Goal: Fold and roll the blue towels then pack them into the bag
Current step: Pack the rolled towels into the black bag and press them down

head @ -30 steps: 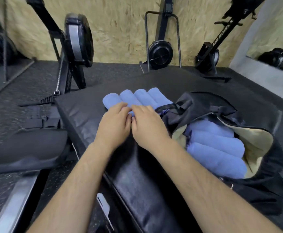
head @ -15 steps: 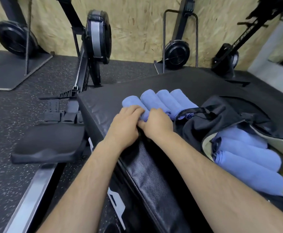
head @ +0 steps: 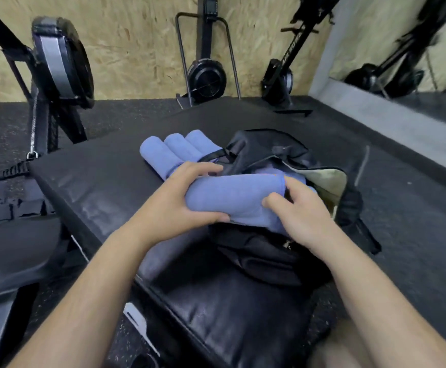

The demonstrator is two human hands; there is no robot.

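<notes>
I hold one rolled towel (head: 235, 197) in both hands: my left hand (head: 168, 208) grips its left end, my right hand (head: 304, 216) its right end. Its long axis runs left to right, above the near edge of the bag (head: 267, 150). The opening lies far right, so I judge the right hand should lead.

three rolled towels (head: 161, 155), one held towel (head: 232, 197), one bag (head: 269, 152)

three rolled towels (head: 172, 151) on mat (head: 97, 181), left of bag (head: 269, 155)
</notes>
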